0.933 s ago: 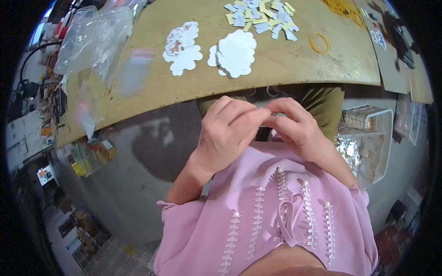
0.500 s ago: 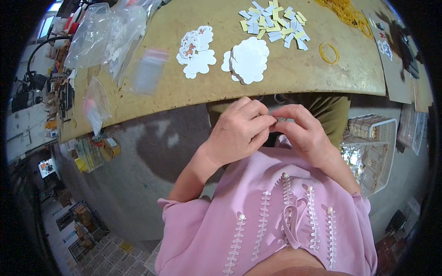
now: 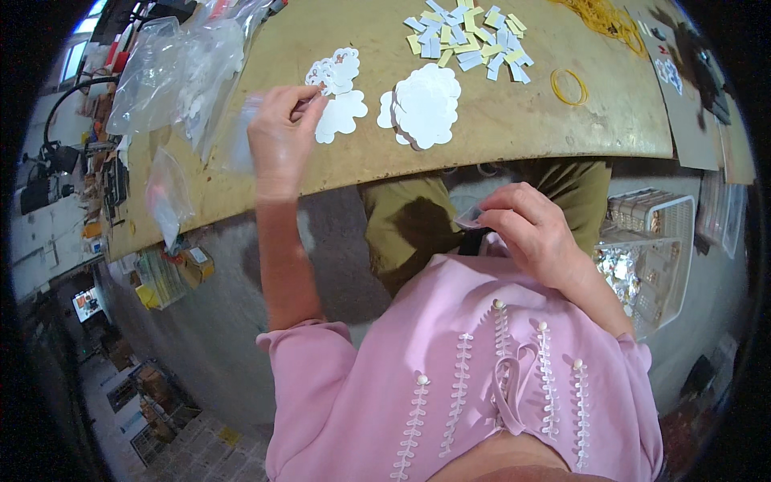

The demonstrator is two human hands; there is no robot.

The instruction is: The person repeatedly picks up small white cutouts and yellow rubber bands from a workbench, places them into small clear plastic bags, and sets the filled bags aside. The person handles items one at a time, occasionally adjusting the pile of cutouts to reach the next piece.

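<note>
Since half a second ago left hand [image 3: 283, 132] has split off from the right and gone up onto the table [image 3: 514, 120]; before, both hands were bunched together over my lap; right hand [image 3: 534, 233] stayed low.

Head view, only one I have:
- left hand sits at the white flower-shaped cards [image 3: 337, 100] by the table's front edge; thumb and fingers look pressed together on something thin and clear, likely a small clear bag [image 3: 241, 145] hanging blurred to its left; can't tell for sure what's in the pinch, motion blur
- right hand over my lap, below the table edge, fingers curled and pinching a small clear pouch [image 3: 470, 217] at its corner; whether anything is inside it, can't tell
- bigger card stack [image 3: 426, 104] lies just beside the loose cards; paper slips [image 3: 466, 36] behind it; yellow rubber band [image 3: 568, 86] well to the right; clear plastic bags [image 3: 173, 80] piled far left

Risks as I judge them:
- loose cards overlap; a thin pinch could lift two at once, or nudge the rest toward the edge
- pouch is held by one corner over my lap, off the table; slack grip and it drops to the floor
- left forearm crosses the table edge; a drag back could sweep cards off
</note>
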